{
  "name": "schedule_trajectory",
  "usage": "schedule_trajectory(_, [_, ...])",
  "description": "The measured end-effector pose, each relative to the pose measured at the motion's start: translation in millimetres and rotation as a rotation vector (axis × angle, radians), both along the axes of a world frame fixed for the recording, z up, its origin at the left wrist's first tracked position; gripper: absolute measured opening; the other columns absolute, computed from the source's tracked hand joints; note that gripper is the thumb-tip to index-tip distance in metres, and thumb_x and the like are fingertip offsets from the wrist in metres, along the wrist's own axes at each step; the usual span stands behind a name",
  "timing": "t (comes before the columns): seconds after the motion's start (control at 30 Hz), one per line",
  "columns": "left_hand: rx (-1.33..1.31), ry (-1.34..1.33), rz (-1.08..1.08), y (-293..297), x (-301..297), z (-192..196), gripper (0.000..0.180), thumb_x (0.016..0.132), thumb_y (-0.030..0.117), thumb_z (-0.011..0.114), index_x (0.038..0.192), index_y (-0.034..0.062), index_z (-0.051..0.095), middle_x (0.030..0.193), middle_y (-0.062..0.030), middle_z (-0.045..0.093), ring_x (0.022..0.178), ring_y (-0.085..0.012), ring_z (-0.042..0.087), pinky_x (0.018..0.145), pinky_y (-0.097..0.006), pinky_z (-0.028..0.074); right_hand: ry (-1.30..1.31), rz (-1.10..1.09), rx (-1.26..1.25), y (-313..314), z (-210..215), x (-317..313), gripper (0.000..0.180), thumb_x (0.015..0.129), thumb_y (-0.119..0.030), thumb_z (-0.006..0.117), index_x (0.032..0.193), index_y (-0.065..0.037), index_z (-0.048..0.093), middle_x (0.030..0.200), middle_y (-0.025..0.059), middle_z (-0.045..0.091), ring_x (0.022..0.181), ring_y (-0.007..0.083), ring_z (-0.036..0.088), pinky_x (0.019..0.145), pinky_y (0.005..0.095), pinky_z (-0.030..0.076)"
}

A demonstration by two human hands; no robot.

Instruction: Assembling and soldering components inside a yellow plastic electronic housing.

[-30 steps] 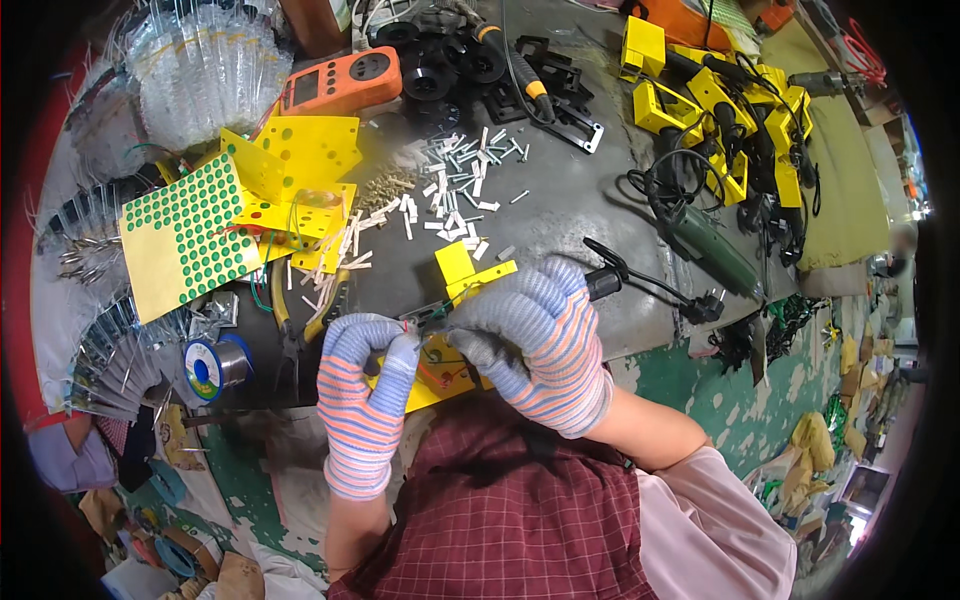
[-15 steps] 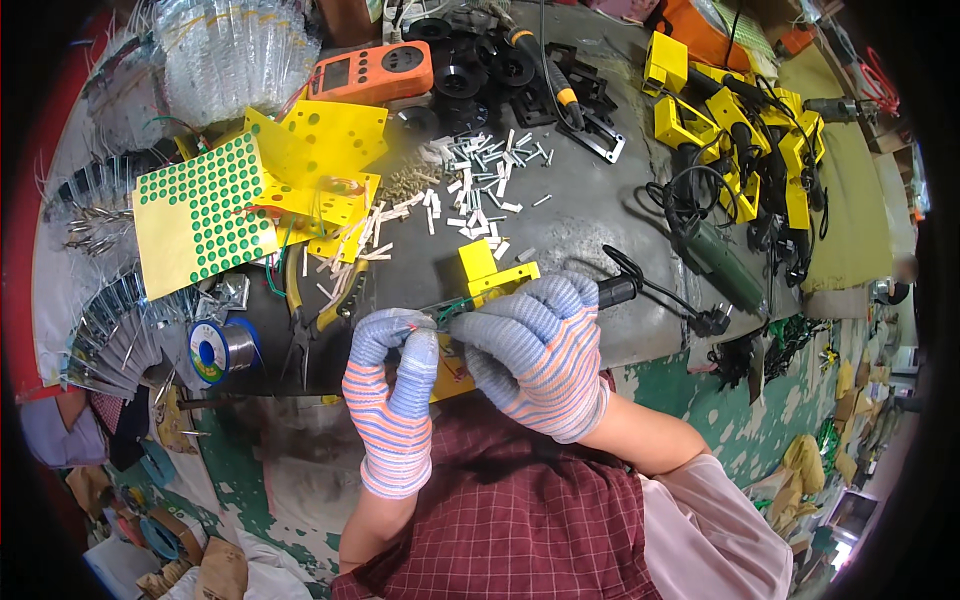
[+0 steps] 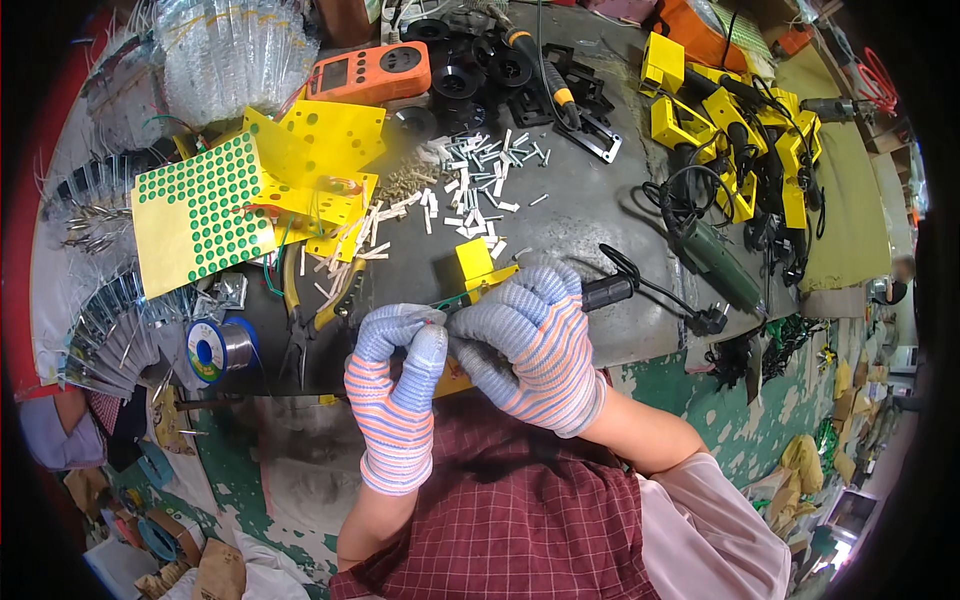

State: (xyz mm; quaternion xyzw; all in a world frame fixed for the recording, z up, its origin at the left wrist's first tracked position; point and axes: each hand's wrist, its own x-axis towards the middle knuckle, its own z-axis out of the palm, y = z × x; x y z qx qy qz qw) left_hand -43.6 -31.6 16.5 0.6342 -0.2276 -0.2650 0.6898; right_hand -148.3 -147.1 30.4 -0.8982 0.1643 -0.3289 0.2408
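Note:
My left hand [image 3: 397, 395], in a striped knit glove, pinches thumb against fingers, with a tiny red bit of thin wire showing at the tips. Against it, my right hand [image 3: 535, 350], gloved alike, is closed with its fingertips almost meeting the left ones; what they hold is hidden. Green wires [image 3: 455, 302] show just beyond the fingertips. Behind the right hand lies a yellow plastic housing [image 3: 475, 259], partly covered by the glove. A black cable sleeve [image 3: 607, 291] sticks out past the right knuckles, its cord running to a plug [image 3: 709, 319].
Screws and white sleeves [image 3: 480, 180] lie scattered ahead. To the left are a solder spool [image 3: 208, 350], pliers [image 3: 297, 325] and a sheet of green dots [image 3: 195, 215]. An orange meter [image 3: 370, 73], soldering iron [image 3: 543, 75] and finished yellow housings [image 3: 740, 205] stand farther off.
My right hand has shifted slightly left and up, covering more of the yellow housing. The left hand's fingertips have moved slightly right and stay pinched.

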Motion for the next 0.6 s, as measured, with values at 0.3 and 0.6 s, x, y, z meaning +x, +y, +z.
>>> schedule_trajectory(0.3, [-0.043, 0.004, -0.014, -1, 1, 0, 0.009, 0.086, 0.006, 0.071, 0.091, 0.0026, 0.064, 0.095, -0.0055, 0.064, 0.087, -0.0121, 0.057, 0.080, -0.026, 0.046, -0.019, 0.016, 0.009, -2, 0, 0, 0.023, 0.069, -0.012, 0.076, 0.089, -0.013, 0.065, 0.084, 0.0034, 0.062, 0.081, 0.0283, 0.056, 0.081, 0.0437, 0.041])
schedule_trajectory(0.6, [-0.067, 0.021, -0.028, -4, 0, 1, 0.011, 0.087, 0.006, 0.071, 0.094, 0.0018, 0.064, 0.095, -0.0040, 0.064, 0.086, -0.0100, 0.057, 0.080, -0.026, 0.046, 0.045, 0.034, 0.032, -11, 6, -3, 0.021, 0.072, -0.023, 0.074, 0.090, -0.016, 0.067, 0.088, 0.0031, 0.064, 0.087, 0.0268, 0.058, 0.084, 0.0435, 0.041])
